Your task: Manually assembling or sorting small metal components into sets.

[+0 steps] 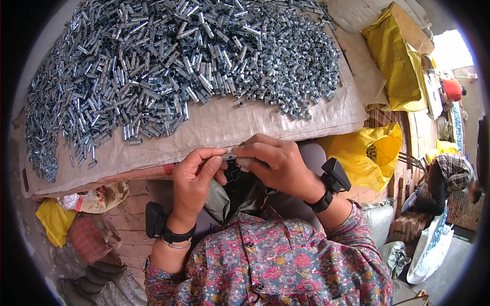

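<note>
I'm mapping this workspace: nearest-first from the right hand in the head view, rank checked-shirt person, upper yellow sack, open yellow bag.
1. Open yellow bag, right of right hand.
2. Upper yellow sack, upper right.
3. Checked-shirt person, far right.

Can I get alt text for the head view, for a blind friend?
A left hand and a right hand pinch a small metal piece between them, before a cloth-covered worktop heaped with metal tubes and shorter metal rings.
</note>
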